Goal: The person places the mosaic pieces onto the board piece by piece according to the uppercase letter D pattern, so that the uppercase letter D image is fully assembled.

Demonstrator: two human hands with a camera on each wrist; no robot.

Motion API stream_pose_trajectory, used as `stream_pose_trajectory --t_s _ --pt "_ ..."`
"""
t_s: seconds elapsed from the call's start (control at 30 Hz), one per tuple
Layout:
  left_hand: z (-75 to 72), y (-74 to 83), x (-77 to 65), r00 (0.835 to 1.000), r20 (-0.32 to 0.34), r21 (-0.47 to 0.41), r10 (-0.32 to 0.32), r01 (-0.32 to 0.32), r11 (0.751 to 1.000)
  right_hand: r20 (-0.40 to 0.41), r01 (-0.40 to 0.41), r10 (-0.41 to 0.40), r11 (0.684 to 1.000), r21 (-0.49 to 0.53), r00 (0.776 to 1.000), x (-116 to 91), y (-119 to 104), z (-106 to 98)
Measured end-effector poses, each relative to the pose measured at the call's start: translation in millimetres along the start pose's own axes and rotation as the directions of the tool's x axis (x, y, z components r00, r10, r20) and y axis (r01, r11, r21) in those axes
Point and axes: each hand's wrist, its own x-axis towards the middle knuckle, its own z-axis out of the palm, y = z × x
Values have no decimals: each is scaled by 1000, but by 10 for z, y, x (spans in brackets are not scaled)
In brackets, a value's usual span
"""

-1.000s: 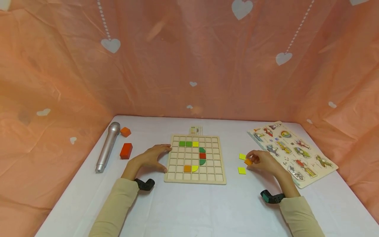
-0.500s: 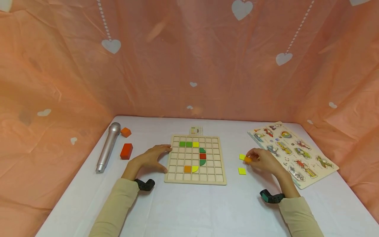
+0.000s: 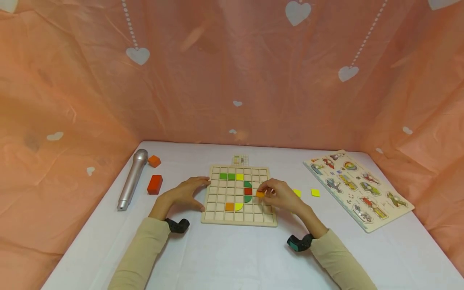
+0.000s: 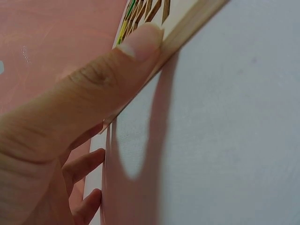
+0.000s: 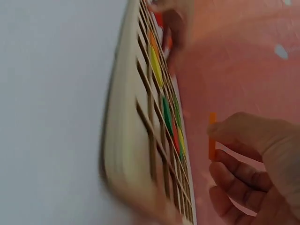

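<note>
A square wooden grid board (image 3: 219,217) lies on the table with several coloured tiles in its cells: green, yellow, red and orange squares and some quarter-round pieces. My left hand (image 3: 183,193) rests at the board's left edge, thumb and fingers spread apart. In the left wrist view its thumb (image 4: 108,75) touches the wooden rim. Over the right part of the board, my right hand (image 3: 282,196) pinches a small orange square tile (image 3: 259,194). From the right wrist, this tile (image 5: 212,136) appears edge-on between thumb and fingers, raised above the grid.
Loose yellow tiles (image 3: 315,193) lie right of the board, partly behind the right hand. A small pattern card (image 3: 240,160) sits behind the board. At right is a wooden picture puzzle (image 3: 357,185); at left, a silver microphone (image 3: 132,180), a red block (image 3: 154,184) and an orange block (image 3: 154,161).
My right hand has carried the orange tile leftward from beside the yellow tiles to over the board, uncovering another yellow tile. The left hand stays at the board's edge.
</note>
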Motion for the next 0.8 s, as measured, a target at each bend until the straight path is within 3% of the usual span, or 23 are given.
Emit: stream_pose_trajectory --t_s 0.23,0.4,0.57,0.8 --pt "-14 1 7 1000 4 -9 -4 4 1000 50 139 -138 990 -4 989 288 -268 348" --pt "-13 -12 9 1000 3 -13 0 0 1000 52 137 -137 991 -6 989 425 -392 549" --pt "-8 -17 4 1000 8 -17 7 -7 1000 112 106 -102 994 -35 988 480 -445 719" --pt "-15 3 3 1000 6 -20 -2 2 1000 130 79 -72 996 -49 989 512 -459 838"
